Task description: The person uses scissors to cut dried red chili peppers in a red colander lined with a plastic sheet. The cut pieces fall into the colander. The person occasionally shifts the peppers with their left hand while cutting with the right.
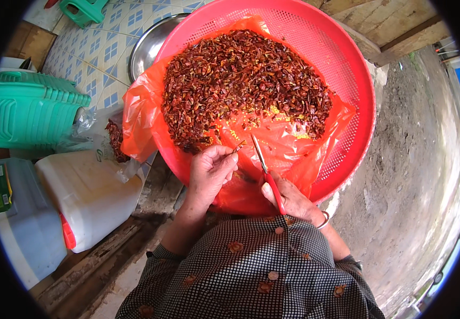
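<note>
My left hand (211, 171) pinches a dried chili piece (239, 146) between thumb and fingertips. Just to its right, my right hand (290, 195) grips red-handled scissors (262, 157), whose blades point up and away from me and look closed or nearly so. Beyond both hands lies a broad heap of cut dried red chilies (242, 79). The heap rests on a red plastic bag (250, 155) spread inside a round pink mesh basket (355, 119). Loose yellow seeds (274, 115) are scattered along the near edge of the heap.
At left stand a stack of green plastic stools (30, 111), a whitish plastic jug (90, 191) and a clear bag (98, 135) with dried chilies (115, 139). A metal basin (146, 44) sits behind the basket on tiled floor (102, 48). Wooden boards (389, 20) border the far right.
</note>
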